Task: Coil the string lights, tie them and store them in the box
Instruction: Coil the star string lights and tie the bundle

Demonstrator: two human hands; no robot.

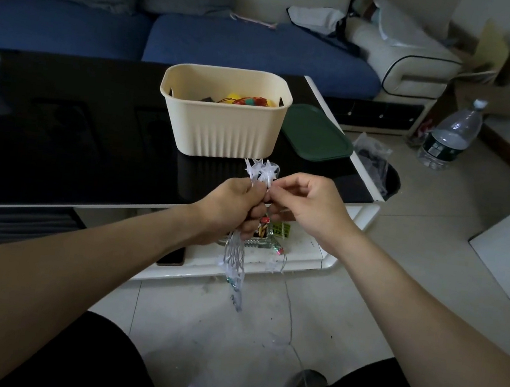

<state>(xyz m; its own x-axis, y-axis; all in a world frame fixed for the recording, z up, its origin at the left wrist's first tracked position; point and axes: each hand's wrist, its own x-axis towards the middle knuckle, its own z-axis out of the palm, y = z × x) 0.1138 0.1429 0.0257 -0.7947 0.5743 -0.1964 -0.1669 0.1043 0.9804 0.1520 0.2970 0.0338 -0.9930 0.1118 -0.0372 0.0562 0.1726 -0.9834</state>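
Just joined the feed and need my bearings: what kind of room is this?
Most likely a home living room: a blue sofa behind a black glass coffee table, tiled floor, and household clutter such as a water bottle and cardboard box in the corner.

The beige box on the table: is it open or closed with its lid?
Open. The beige box has no lid on it; colourful items show inside, and the green lid lies beside it.

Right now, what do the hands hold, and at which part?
The left hand grips the bundled string lights near the star end; the right hand pinches the wire there.
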